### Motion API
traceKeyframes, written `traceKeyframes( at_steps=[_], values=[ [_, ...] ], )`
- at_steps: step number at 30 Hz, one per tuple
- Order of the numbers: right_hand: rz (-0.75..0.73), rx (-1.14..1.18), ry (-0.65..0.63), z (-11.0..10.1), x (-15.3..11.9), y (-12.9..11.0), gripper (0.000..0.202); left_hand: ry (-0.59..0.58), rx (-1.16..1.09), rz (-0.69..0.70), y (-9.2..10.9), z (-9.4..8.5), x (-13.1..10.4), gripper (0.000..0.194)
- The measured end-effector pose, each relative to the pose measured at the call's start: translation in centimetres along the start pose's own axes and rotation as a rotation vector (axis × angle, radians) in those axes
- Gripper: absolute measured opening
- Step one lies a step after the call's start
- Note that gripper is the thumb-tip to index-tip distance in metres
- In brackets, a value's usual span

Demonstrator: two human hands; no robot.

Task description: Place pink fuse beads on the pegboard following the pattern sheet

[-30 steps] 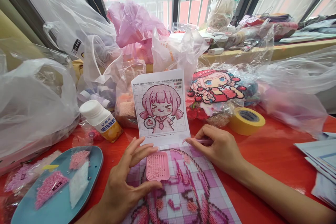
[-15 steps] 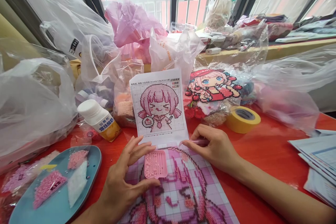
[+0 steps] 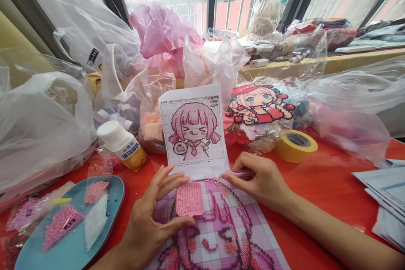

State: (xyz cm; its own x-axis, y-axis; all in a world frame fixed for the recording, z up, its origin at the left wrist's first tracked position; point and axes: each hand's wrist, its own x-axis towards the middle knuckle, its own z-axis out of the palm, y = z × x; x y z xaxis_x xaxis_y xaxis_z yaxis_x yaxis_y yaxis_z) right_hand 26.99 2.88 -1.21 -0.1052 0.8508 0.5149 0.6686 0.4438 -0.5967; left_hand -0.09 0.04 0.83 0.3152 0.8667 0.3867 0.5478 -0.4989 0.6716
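My left hand (image 3: 147, 215) grips a small ridged pink bead tray (image 3: 189, 199) by its edges, thumb below and fingers above. Loose pink beads lie in the tray's grooves. Beneath it stretches a pegboard (image 3: 265, 236) bearing a half-filled bead picture of a face with dark outlines and pink hair. My right hand (image 3: 261, 181) pinches a thin pale-pink tool (image 3: 242, 174), its exact kind unclear. The tool's tip is at the board's upper edge, beside the outline beads. Behind the board a printed pattern sheet (image 3: 194, 130) stands propped up.
On the left are a blue plate (image 3: 71, 253) with bags of beads and a white-capped bottle (image 3: 122, 145). A roll of yellow tape (image 3: 295, 146) lies right of a finished bead picture (image 3: 261, 105). Papers (image 3: 382, 194) sit far right; plastic bags (image 3: 41, 118) crowd the back and left.
The whole view has shifted slightly, so things appear a little further right. Both hands keep their grips, and the tool tip stays near the board's upper edge.
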Motion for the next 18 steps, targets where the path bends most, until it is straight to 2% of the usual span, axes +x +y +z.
traceKeyframes(
  at_steps=[10,18],
  values=[
    [0.078,-0.026,0.020,0.04,-0.01,0.37,0.042,0.051,-0.041,0.000,-0.77,0.55,-0.20,0.083],
    [0.060,-0.021,0.043,-0.04,0.12,0.15,0.043,0.051,-0.041,-0.002,-0.75,0.49,-0.31,0.083]
  ],
)
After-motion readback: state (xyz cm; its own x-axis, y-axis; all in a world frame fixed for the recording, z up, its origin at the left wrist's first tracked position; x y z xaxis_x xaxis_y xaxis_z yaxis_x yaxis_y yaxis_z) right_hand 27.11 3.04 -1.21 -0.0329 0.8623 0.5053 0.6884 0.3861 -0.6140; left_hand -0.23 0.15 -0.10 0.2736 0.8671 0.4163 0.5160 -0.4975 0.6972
